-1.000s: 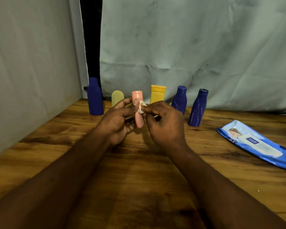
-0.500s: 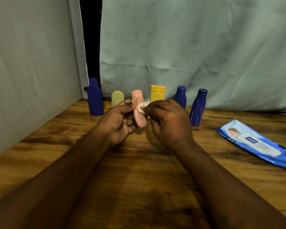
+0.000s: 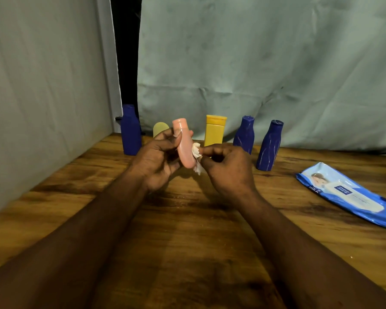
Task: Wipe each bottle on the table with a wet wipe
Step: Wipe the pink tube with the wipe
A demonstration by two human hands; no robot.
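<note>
So, left hand (image 3: 158,161) gripping the pink bottle (image 3: 184,143) over the table (image 3: 187,230) centre, top leaning toward 11 o'clock, right hand (image 3: 227,172) pinching the wet wipe (image 3: 196,151) against its 3 o'clock side, other bottles (image 3: 214,132) standing at 12 o'clock, wipes pack (image 3: 348,195) lying at 3 o'clock

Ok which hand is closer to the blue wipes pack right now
Right. The right hand, pinching the wipe, is left of the wipes pack, not touching; the left hand, holding the pink bottle, is farther left.

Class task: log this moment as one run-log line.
left hand: holds pink bottle | right hand: pinches wet wipe against bottle | wipe pack: lying on table
</note>
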